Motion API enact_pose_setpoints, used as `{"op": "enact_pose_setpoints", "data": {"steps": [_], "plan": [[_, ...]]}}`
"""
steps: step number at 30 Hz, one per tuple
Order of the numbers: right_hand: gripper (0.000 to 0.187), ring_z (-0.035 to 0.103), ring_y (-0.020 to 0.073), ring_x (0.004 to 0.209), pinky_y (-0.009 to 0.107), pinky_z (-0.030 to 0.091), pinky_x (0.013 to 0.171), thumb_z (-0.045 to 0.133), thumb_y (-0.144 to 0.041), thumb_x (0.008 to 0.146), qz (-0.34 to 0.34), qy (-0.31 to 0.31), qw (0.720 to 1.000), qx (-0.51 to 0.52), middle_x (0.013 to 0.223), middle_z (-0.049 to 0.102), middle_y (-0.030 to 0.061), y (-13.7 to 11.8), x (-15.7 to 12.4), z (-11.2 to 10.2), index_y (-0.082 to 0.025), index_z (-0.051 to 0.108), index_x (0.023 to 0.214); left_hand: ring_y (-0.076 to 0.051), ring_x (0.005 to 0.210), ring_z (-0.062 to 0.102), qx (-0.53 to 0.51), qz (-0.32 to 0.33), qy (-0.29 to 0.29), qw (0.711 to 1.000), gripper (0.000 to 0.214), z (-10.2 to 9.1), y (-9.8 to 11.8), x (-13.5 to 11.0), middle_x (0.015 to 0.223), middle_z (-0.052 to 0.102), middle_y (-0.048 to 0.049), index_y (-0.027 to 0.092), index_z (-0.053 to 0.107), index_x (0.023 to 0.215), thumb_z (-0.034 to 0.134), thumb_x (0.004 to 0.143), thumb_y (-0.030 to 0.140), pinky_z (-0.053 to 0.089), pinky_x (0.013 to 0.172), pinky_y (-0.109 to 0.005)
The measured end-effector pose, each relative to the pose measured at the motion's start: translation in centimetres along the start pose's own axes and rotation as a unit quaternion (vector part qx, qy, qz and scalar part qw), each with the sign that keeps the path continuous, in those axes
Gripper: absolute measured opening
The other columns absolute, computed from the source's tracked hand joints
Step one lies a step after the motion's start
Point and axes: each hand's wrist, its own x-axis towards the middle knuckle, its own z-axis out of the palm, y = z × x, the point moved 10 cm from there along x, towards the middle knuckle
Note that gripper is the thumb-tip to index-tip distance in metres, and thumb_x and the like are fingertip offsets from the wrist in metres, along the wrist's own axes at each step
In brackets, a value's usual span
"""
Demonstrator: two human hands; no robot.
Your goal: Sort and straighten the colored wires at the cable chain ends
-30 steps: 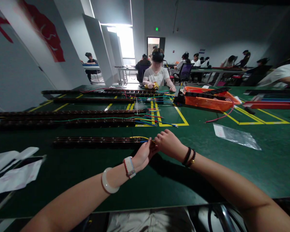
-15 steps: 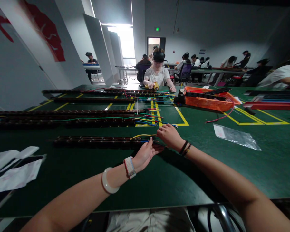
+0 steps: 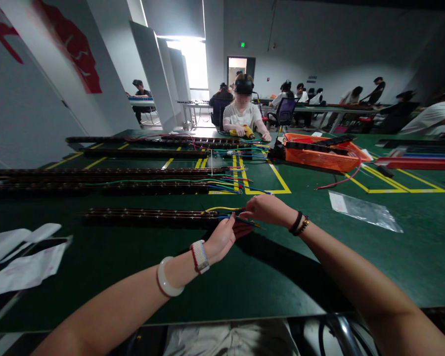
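Note:
A long dark cable strip (image 3: 152,214) with evenly spaced pale marks lies crosswise in front of me, its coloured wires coming out at the right end. Around those wires is my left hand (image 3: 222,238), thumb on top beside a blue wire (image 3: 223,217) and fingers underneath. Dark wire ends poke out past its fingertips. My right hand (image 3: 269,210) is closed in a pinch just above the left fingertips, where the yellow wire (image 3: 222,208) runs toward it. Its fingers partly hide what they pinch.
More cable strips (image 3: 96,188) lie beyond, wires at their right ends. An orange basket (image 3: 319,160) stands back right, a clear plastic bag (image 3: 365,211) nearer. White paper sheets (image 3: 29,267) lie at left. Across the green table (image 3: 282,282), a person (image 3: 243,113) holds a yellow tool (image 3: 249,132).
My right hand has shifted slightly right and down, its wrist turning, and now pinches closer to the left fingertips. My left hand stays almost in place; its thumb sits closer over the wires.

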Motion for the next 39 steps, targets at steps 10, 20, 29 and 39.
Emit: {"op": "enact_pose_setpoints", "data": {"steps": [10,20,29,39], "plan": [[0.032,0.047,0.0098,0.05,0.024,0.027,0.048,0.049,-0.034,0.088,-0.045,-0.087,0.995,0.022,0.06,0.063,0.0031,-1.3,-0.9,1.4,-0.019,0.07,0.069,-0.018,0.08,0.067,0.029,-0.015,0.015,0.999,0.029,0.2,0.2,-0.6,0.083,0.071,-0.0105,0.014,0.063,0.081,0.046,0.09,0.036,0.05,0.086,-0.035],[0.031,0.059,0.0139,0.071,0.024,0.03,0.06,0.051,-0.04,0.089,-0.008,0.01,1.0,-0.017,0.08,0.07,0.0065,1.9,1.5,2.2,-0.018,0.072,0.082,-0.021,0.074,0.067,0.068,-0.025,0.025,0.997,0.037,0.0,0.2,-0.6,0.082,0.069,-0.0172,0.008,0.061,0.082,0.04,0.092,0.037,0.051,0.074,-0.035],[0.028,0.061,0.018,0.084,0.027,0.033,0.072,0.052,-0.041,0.088,-0.001,0.04,0.998,-0.055,0.087,0.07,0.0064,0.7,1.3,2.1,-0.02,0.071,0.085,-0.02,0.073,0.067,0.049,-0.025,0.018,0.998,0.031,0.0,0.1,-0.4,0.08,0.07,-0.0167,0.008,0.061,0.08,0.047,0.09,0.033,0.051,0.073,-0.032],[0.05,0.062,0.0196,0.062,0.025,0.035,0.054,0.043,-0.053,0.088,0.047,-0.026,0.997,-0.063,0.068,0.067,0.0131,-2.4,-1.3,-0.2,-0.014,0.07,0.073,-0.017,0.07,0.066,0.02,-0.016,0.042,0.999,0.033,-0.3,0.1,-0.4,0.074,0.069,-0.0091,0.012,0.064,0.075,0.042,0.092,0.03,0.051,0.083,-0.037]]}}
